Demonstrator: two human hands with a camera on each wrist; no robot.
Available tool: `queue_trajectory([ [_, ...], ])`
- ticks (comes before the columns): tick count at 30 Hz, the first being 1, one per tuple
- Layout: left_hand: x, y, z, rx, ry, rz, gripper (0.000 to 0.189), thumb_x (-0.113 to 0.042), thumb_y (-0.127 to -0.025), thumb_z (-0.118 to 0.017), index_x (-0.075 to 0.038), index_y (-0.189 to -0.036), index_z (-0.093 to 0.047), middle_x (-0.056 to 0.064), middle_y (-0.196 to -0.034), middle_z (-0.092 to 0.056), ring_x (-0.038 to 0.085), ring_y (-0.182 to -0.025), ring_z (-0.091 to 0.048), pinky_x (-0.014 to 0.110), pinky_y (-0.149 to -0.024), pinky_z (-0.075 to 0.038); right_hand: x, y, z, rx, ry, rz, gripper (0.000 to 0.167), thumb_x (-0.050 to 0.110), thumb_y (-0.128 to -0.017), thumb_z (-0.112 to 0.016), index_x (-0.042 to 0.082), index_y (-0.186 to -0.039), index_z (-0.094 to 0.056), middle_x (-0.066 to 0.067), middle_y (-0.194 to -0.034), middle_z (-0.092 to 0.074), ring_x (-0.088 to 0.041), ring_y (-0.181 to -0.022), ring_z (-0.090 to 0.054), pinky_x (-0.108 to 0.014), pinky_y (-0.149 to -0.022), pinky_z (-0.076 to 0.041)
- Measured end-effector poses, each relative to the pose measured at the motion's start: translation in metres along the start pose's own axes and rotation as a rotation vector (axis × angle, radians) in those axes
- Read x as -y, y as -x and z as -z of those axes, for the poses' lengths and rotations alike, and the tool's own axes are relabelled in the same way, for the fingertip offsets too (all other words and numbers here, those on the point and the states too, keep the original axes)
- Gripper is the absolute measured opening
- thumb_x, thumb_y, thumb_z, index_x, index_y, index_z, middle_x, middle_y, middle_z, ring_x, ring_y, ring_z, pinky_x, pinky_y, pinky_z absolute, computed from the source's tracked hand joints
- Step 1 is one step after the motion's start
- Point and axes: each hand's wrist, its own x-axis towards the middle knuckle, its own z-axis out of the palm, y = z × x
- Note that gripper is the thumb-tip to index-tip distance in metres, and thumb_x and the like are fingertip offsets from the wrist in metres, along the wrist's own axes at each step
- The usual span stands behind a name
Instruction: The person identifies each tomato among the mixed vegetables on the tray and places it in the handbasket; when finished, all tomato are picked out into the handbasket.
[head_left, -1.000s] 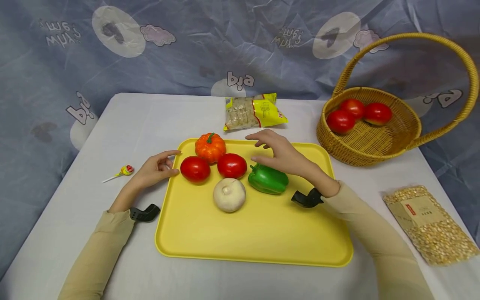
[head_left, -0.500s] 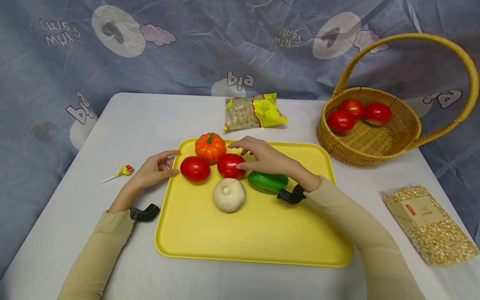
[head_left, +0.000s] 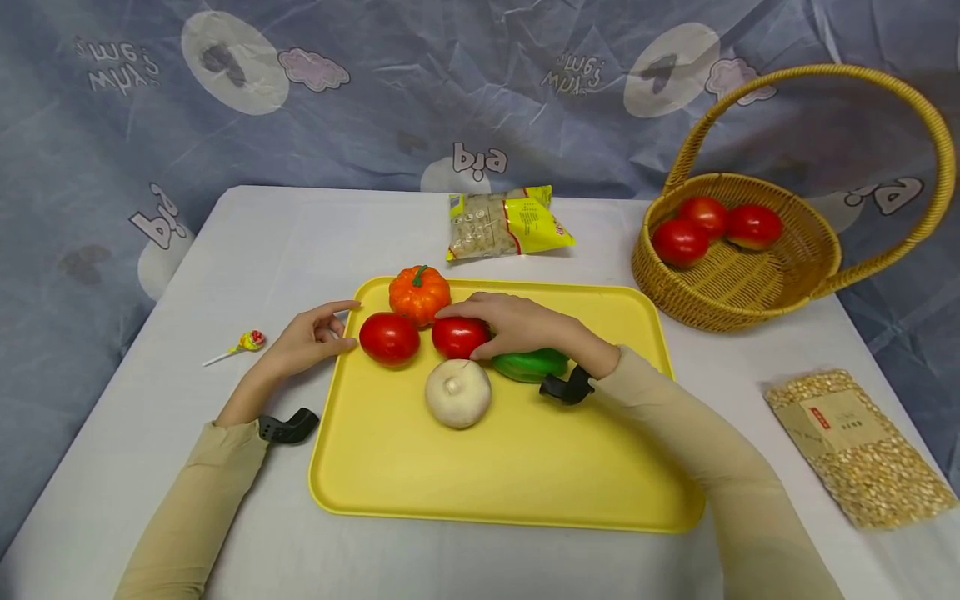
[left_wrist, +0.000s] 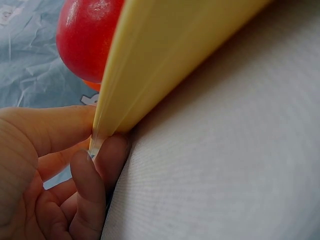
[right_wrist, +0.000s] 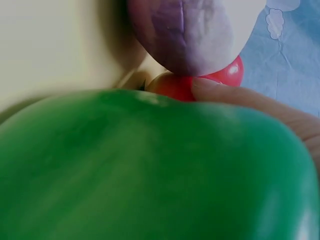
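Observation:
My left hand point(head_left: 309, 340) pinches the left rim of the yellow tray point(head_left: 510, 492); in the left wrist view, its thumb point(left_wrist: 60, 127) lies along the rim. My right hand point(head_left: 517, 323) reaches over a green bell pepper point(head_left: 532, 367) and grips a red tomato point(head_left: 456, 337), thumb at its near side and fingers over the far side. Another tomato point(head_left: 389, 339) and a small orange pumpkin point(head_left: 420, 295) sit to the left. Just in front is a round cream-white vegetable point(head_left: 458, 393) with a small knob, purplish in the right wrist view. The pepper fills much of that view.
A wicker basket point(head_left: 675, 304) with a tall handle, holding three tomatoes point(head_left: 702, 218), stands at the back right. Behind the tray is a yellow snack-like bag point(head_left: 510, 223). A bag of corn kernels point(head_left: 862, 450) lies right, a lollipop point(head_left: 247, 342) left.
My right hand has moved left and down from above the pepper onto the tomato, its fingers closing round it. The pepper has shifted slightly left. My left hand stays at the tray rim.

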Motion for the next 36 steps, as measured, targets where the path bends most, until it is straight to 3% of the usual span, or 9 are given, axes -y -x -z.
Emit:
queue_trajectory([
  [5, 0.0, 0.0, 0.0, 0.0, 0.008, -0.016, 0.053, -0.007, -0.084, -0.067, 0.0, -0.133, -0.047, 0.008, -0.085, -0.048, 0.004, -0.057, -0.043, 0.017, -0.055, -0.037, 0.002, -0.001, 0.0, -0.007, 0.014, -0.012, 0.058, 0.022, -0.082, -0.069, 0.028, -0.136, -0.048, -0.004, -0.128, -0.055, -0.021, -0.115, -0.051, -0.04, -0.097, -0.045],
  [13, 0.002, -0.001, 0.0, -0.003, 0.028, -0.014, 0.054, -0.007, -0.084, -0.067, 0.0, -0.133, -0.047, 0.006, -0.084, -0.048, 0.003, -0.055, -0.042, 0.017, -0.054, -0.037, 0.0, 0.007, -0.001, -0.089, 0.013, 0.015, 0.059, 0.023, -0.08, -0.071, 0.025, -0.135, -0.049, -0.005, -0.127, -0.057, -0.021, -0.113, -0.053, -0.04, -0.095, -0.047],
  [36, 0.002, 0.0, 0.0, 0.005, 0.038, -0.016, 0.055, -0.007, -0.085, -0.066, 0.0, -0.135, -0.045, 0.003, -0.083, -0.048, 0.003, -0.055, -0.042, 0.018, -0.054, -0.037, -0.001, 0.022, 0.006, -0.321, -0.205, 0.063, 0.064, 0.022, -0.08, -0.074, 0.022, -0.138, -0.046, -0.006, -0.129, -0.054, -0.019, -0.113, -0.054, -0.033, -0.082, -0.055],
])
